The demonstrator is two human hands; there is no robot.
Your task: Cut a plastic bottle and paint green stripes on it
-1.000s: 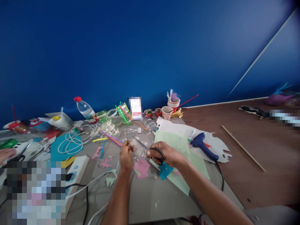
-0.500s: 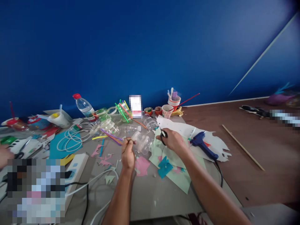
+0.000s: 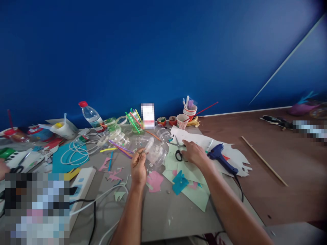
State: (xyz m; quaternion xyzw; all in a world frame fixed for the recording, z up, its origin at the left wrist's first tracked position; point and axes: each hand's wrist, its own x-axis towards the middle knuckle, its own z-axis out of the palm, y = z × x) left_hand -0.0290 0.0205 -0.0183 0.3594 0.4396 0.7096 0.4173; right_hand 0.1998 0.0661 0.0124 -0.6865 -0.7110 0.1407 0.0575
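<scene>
Near the middle of the table, my left hand (image 3: 139, 166) is closed in a pinch; the thing between its fingertips is too small to name. Clear plastic bottle pieces (image 3: 156, 153) lie just beside it. Over the pale green paper, my right hand (image 3: 194, 152) rests at the black-handled scissors (image 3: 178, 155), whose blades are spread. One handle loop shows free of the fingers; the other is partly hidden by the hand. Pink paper (image 3: 155, 181) and a blue paper piece (image 3: 180, 182) lie in front of the hands.
A blue glue gun (image 3: 222, 158) lies right of my right hand on white paper (image 3: 240, 156). A wooden stick (image 3: 264, 161) is farther right. On the left are a power strip (image 3: 83, 183), white cable (image 3: 74, 153) and a red-capped bottle (image 3: 92, 117). Another person's hand (image 3: 3, 169) shows far left.
My right hand has shifted slightly right, and its fingers have come off one scissor loop. The scissor blades now show spread. My left hand has barely moved.
</scene>
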